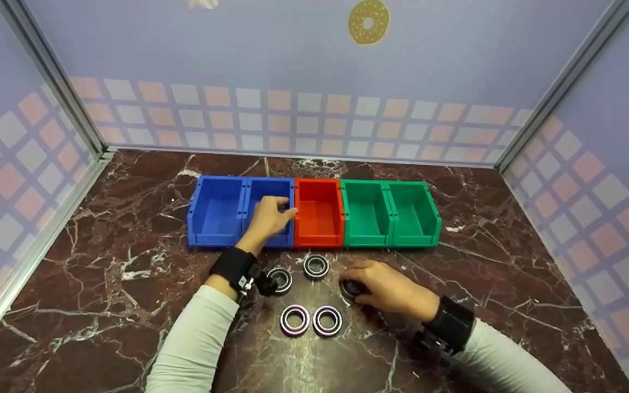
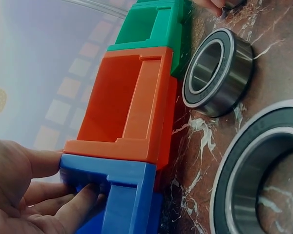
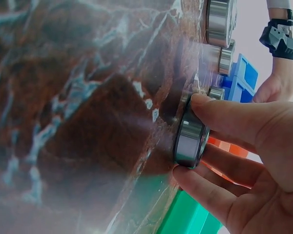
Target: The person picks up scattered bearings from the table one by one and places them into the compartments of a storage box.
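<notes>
My left hand reaches into the second blue bin from the left, beside the red bin. In the left wrist view its thumb touches the bin's rim and the loosely bent fingers dip inside, partly hidden by the wall; no bearing shows between them. My right hand grips a ball bearing by its outer edge, thumb on one side and fingers on the other, low over the table. Close by lie a bearing in front of the red bin and another bearing beside the left wrist.
Two more bearings, one with a pinkish rim and one silvery, lie nearer the front. The bins stand joined in a row, another blue bin at the left end and two green bins at the right. Patterned panels enclose the marble-look table.
</notes>
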Tool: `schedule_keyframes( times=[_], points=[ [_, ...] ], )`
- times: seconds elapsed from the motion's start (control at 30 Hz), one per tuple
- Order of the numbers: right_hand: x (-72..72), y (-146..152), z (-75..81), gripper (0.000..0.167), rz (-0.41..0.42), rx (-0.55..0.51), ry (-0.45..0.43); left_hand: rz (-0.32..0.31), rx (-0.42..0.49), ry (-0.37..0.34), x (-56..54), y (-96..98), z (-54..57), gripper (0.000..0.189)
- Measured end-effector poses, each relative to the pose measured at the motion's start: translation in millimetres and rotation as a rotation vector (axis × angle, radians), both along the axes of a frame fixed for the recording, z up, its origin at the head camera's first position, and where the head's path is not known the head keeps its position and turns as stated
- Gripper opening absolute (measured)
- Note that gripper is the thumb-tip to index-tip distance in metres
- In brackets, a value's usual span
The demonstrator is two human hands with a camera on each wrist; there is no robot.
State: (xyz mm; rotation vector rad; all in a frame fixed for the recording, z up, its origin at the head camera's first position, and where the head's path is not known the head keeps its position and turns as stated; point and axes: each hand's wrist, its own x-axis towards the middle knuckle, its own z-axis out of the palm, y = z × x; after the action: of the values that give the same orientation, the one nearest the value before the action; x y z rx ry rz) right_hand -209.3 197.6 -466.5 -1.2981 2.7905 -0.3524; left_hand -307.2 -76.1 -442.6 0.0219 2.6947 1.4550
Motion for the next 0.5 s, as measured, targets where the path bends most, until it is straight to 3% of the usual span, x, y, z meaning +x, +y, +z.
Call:
schedule_keyframes(
  times=[0.5],
  points=[
    [-0.4, 0.6, 0.3, 0.048, 0.044, -0.014, 0.001, 0.014, 0.016, -0.008, -0.7, -2.2, 1.5, 0.048]
  ],
)
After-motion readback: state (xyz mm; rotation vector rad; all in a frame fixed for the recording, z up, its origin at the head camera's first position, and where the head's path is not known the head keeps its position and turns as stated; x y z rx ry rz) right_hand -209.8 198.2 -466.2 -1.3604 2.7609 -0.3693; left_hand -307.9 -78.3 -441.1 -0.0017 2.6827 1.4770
